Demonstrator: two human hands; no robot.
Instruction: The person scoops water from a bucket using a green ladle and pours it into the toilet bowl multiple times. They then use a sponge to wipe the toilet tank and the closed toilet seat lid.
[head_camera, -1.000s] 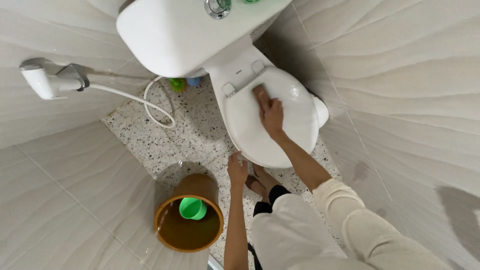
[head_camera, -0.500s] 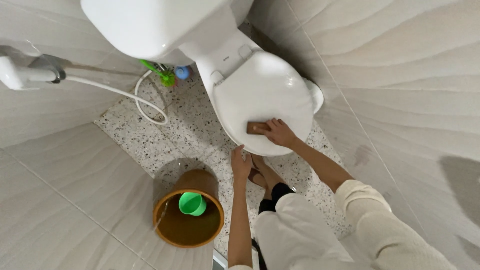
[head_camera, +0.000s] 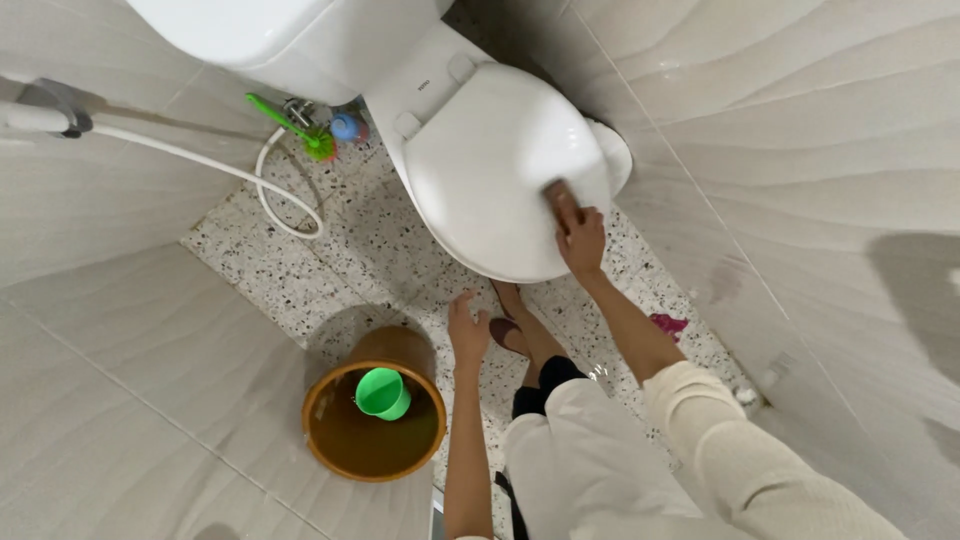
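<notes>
Head view. Right hand pressed flat on closed white toilet lid, near right edge, fingers covering a small brown pad. Left hand empty, fingers loosely spread, hanging over speckled floor. Brown bucket with green cup near left.

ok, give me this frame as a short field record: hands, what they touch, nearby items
right hand: pressed on the closed toilet lid, over a brown pad near the lid's front edge
left hand: empty, fingers spread, above the speckled floor
bucket: brown, beside the left hand, green cup inside
hose: white, looped on the floor left of the toilet
walls: pale wavy tiles
</notes>
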